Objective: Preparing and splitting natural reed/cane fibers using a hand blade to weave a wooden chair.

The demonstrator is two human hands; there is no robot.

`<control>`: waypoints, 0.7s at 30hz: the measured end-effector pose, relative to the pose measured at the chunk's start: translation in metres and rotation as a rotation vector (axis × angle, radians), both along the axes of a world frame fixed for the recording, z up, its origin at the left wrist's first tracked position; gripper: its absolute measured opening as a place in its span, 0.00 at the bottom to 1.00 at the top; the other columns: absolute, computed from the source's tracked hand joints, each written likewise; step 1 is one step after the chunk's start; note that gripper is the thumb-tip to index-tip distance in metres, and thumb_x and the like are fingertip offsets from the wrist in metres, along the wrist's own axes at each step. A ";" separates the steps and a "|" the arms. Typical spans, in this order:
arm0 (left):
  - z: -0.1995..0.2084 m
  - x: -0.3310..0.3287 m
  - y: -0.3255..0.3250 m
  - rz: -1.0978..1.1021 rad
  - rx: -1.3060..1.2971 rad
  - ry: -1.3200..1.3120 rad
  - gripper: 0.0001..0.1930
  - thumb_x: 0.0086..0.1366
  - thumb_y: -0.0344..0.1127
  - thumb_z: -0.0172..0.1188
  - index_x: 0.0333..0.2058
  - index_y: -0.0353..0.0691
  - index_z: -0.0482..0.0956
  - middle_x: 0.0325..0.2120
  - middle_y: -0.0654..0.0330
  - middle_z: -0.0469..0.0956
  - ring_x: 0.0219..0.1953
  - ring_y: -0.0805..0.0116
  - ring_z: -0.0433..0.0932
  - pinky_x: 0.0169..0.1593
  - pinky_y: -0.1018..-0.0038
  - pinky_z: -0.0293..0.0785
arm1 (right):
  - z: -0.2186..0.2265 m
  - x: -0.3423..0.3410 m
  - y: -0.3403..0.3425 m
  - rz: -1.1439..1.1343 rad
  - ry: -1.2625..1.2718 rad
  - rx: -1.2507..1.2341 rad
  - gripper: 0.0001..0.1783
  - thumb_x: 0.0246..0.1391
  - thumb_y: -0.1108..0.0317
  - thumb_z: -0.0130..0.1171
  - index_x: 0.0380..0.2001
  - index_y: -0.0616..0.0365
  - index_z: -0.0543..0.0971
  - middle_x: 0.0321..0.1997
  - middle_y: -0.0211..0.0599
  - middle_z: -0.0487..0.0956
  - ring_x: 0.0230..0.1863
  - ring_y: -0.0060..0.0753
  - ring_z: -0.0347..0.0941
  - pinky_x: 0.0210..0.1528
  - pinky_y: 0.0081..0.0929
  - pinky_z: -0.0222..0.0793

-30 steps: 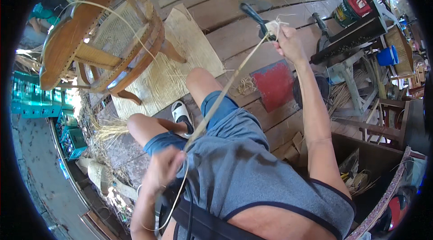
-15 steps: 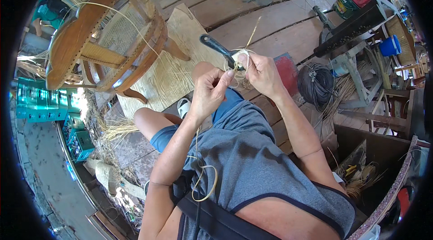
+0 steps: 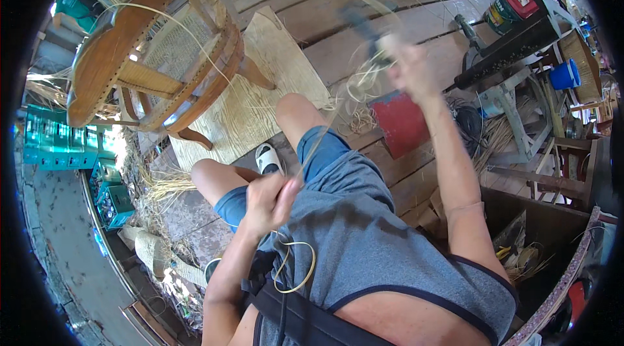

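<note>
My left hand [image 3: 268, 202] is low over my lap, fingers closed on one end of a pale cane strip [image 3: 318, 143]. The strip runs taut and slanting up toward my right hand [image 3: 413, 72], which is held out to the right and smeared by motion. In that hand is a black-handled tool [image 3: 359, 24], also blurred, with a whitish part at the fingers. Loose curls of cane [image 3: 367, 79] hang beside the hand. Where the strip meets the tool is too blurred to make out. A thin yellowish loop of strip [image 3: 312, 261] dangles over my shirt.
A carved wooden chair [image 3: 97, 79] with a woven cane panel stands at left on a plywood board [image 3: 224, 118]. A red square piece [image 3: 403, 128] lies on the plank floor, near a dark coil [image 3: 471, 122]. Green crates [image 3: 62, 141] are far left, a blue bucket [image 3: 564, 74] right.
My hands were together at the tool; now they are far apart. The left has come down toward my lap, drawing the strip out. The right has gone up and right with the tool.
</note>
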State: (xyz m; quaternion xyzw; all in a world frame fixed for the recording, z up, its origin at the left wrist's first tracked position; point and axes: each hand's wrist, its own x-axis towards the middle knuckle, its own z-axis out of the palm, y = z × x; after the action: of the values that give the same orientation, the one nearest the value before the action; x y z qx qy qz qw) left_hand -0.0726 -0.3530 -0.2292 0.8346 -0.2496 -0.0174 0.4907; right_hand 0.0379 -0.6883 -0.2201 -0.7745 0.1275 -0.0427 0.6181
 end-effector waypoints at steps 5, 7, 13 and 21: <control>-0.008 -0.025 0.070 0.082 0.110 0.146 0.12 0.67 0.29 0.52 0.24 0.32 0.74 0.15 0.62 0.70 0.18 0.77 0.68 0.24 0.77 0.65 | 0.014 0.020 -0.079 -0.073 -0.036 -0.167 0.23 0.63 0.47 0.51 0.30 0.56 0.80 0.14 0.22 0.69 0.09 0.13 0.59 0.10 0.15 0.50; -0.023 0.006 0.060 0.228 0.039 0.175 0.11 0.69 0.31 0.53 0.27 0.32 0.74 0.15 0.63 0.69 0.19 0.77 0.67 0.24 0.77 0.65 | 0.019 0.033 -0.065 -0.058 -0.091 -0.207 0.22 0.63 0.47 0.51 0.31 0.56 0.80 0.14 0.22 0.69 0.09 0.13 0.59 0.10 0.16 0.51; -0.010 0.086 0.025 0.241 -0.003 0.226 0.10 0.70 0.35 0.52 0.35 0.34 0.74 0.20 0.64 0.69 0.24 0.78 0.66 0.29 0.78 0.66 | -0.017 0.004 0.008 0.074 -0.282 -0.593 0.16 0.64 0.56 0.50 0.36 0.56 0.81 0.23 0.44 0.79 0.25 0.44 0.78 0.26 0.39 0.68; 0.017 0.122 -0.111 -0.015 -0.256 0.066 0.08 0.70 0.34 0.53 0.42 0.38 0.74 0.27 0.69 0.73 0.31 0.80 0.70 0.37 0.81 0.68 | -0.019 -0.033 0.057 0.265 -0.293 -0.893 0.10 0.60 0.63 0.51 0.38 0.54 0.80 0.27 0.48 0.79 0.31 0.53 0.78 0.30 0.46 0.73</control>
State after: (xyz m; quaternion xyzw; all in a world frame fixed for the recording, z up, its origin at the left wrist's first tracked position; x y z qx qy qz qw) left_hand 0.0490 -0.4640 -0.2126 0.7623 -0.2397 -0.0166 0.6009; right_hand 0.0049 -0.6315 -0.2389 -0.9594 -0.0912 -0.1228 0.2368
